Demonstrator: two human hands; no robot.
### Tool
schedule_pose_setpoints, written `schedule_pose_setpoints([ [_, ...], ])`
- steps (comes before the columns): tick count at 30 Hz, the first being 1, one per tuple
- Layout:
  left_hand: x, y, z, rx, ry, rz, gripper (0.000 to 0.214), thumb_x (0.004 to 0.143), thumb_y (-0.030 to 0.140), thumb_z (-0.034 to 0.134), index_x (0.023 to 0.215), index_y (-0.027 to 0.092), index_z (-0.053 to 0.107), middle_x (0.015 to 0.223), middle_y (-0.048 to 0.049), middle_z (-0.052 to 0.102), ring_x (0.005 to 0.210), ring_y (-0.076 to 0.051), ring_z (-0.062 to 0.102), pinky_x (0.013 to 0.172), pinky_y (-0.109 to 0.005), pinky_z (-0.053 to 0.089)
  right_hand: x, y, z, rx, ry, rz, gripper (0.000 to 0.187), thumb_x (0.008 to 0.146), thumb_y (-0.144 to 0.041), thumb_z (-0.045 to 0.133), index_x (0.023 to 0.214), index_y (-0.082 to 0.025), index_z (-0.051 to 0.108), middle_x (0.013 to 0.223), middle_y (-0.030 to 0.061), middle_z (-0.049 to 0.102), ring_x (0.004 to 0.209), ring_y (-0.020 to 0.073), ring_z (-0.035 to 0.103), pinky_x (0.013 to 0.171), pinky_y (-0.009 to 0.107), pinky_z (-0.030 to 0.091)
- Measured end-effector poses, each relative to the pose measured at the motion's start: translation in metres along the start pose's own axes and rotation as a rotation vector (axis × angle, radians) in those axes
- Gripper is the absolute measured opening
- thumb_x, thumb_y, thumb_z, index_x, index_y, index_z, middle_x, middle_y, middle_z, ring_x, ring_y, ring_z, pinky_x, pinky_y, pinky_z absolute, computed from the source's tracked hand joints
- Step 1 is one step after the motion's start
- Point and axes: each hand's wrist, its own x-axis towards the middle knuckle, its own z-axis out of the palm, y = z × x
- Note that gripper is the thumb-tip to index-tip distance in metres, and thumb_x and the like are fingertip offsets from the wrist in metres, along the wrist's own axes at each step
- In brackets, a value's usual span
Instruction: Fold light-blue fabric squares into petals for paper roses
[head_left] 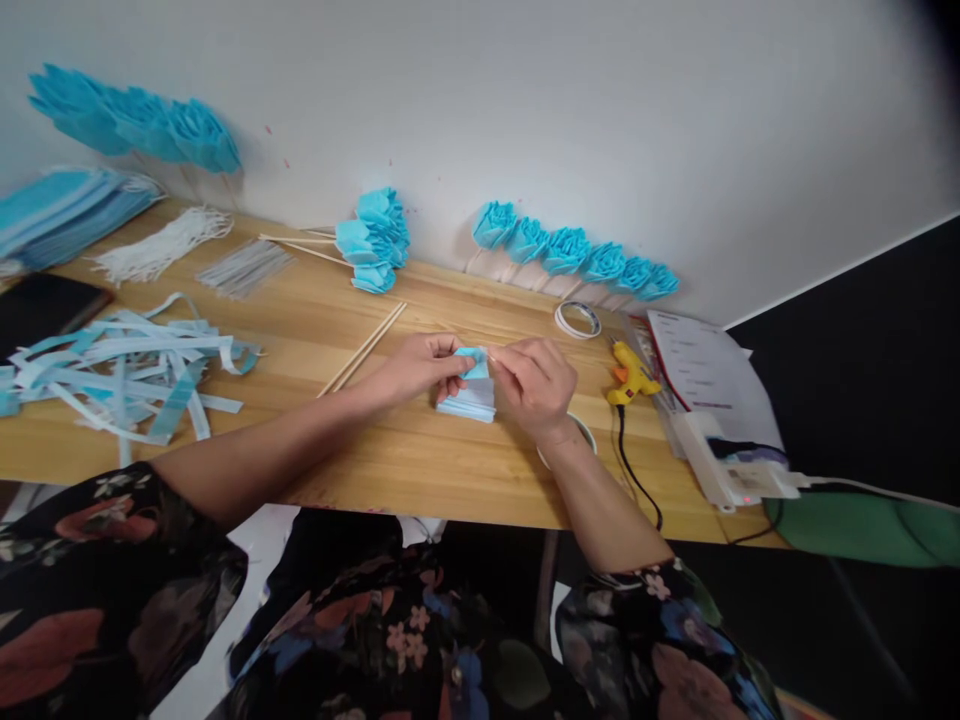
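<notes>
My left hand [429,372] pinches a small light-blue piece of mask fabric [471,357] between thumb and fingers. At its upper right corner, the fingertips of my right hand [538,385] are pressed together on the piece's edge. Just below the fingers lies a small stack of cut blue and white fabric pieces [466,408] on the table. Under my right wrist, a tape roll [590,432] is partly covered. Two thin wooden sticks [364,348] lie beside my left hand.
Blue fabric flowers [566,250] on sticks lean against the wall. Left are cut strips [180,375], white cords [161,245], grey wires [244,268], masks [71,215] and a phone [49,310]. Right are a tape roll [577,320], yellow glue gun [632,375] and power strip [705,460].
</notes>
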Motion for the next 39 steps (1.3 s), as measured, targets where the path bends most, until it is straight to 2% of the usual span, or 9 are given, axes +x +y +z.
schedule_pose_setpoints([
  [6,-0.0012,0.0034,0.0007,0.014,0.001,-0.002,0.023,0.089,0.022,0.067,0.07,0.015,0.057,0.059,0.0012,0.062,0.044,-0.006,0.053,0.044,-0.018,0.043,-0.0001,-0.0002,0.0009,0.015,-0.034,0.027,0.015,0.097,-0.021,0.057,0.102,-0.026,0.071,0.079,0.0022,0.069,0.076,0.0162,0.063,0.067,0.031,0.047],
  [12,-0.0019,0.0051,0.0014,0.007,0.01,0.0,0.022,0.09,0.02,0.066,0.07,0.015,0.058,0.058,0.0013,0.061,0.044,-0.006,0.053,0.043,-0.017,0.044,-0.0002,-0.0002,0.0011,0.053,0.016,-0.013,0.018,0.095,-0.018,0.06,0.107,-0.027,0.07,0.082,0.0021,0.07,0.076,0.0163,0.062,0.067,0.031,0.048],
  [17,-0.0023,0.0054,0.0013,0.013,0.012,0.005,0.024,0.089,0.024,0.069,0.069,0.015,0.057,0.057,0.0017,0.061,0.044,-0.006,0.053,0.043,-0.017,0.044,-0.0018,-0.0006,0.0012,0.04,-0.034,0.028,0.017,0.097,-0.022,0.058,0.106,-0.028,0.071,0.081,0.0019,0.07,0.077,0.0163,0.063,0.067,0.031,0.049],
  [24,-0.0017,0.0058,0.0024,0.019,0.028,-0.014,0.02,0.089,0.018,0.065,0.07,0.014,0.059,0.056,0.0015,0.061,0.044,-0.006,0.053,0.044,-0.017,0.043,-0.0018,-0.0004,0.0014,0.045,-0.022,-0.024,0.019,0.096,-0.018,0.059,0.109,-0.027,0.07,0.083,0.002,0.072,0.076,0.0159,0.063,0.068,0.031,0.049],
  [30,-0.0005,0.0037,0.0018,0.015,0.02,0.002,0.023,0.087,0.025,0.07,0.07,0.014,0.059,0.056,0.0019,0.061,0.044,-0.006,0.053,0.043,-0.017,0.043,-0.0032,0.001,0.0035,0.068,-0.047,0.0,0.019,0.097,-0.02,0.059,0.108,-0.028,0.073,0.082,0.0025,0.072,0.077,0.016,0.063,0.069,0.031,0.049],
  [39,0.0012,0.003,-0.001,0.019,0.03,0.008,0.019,0.088,0.02,0.066,0.071,0.016,0.059,0.055,0.0026,0.06,0.043,-0.008,0.052,0.044,-0.02,0.042,0.0019,-0.0022,0.003,0.014,-0.07,-0.041,0.016,0.097,-0.019,0.058,0.098,-0.024,0.073,0.079,0.0025,0.072,0.073,0.015,0.062,0.065,0.028,0.048],
])
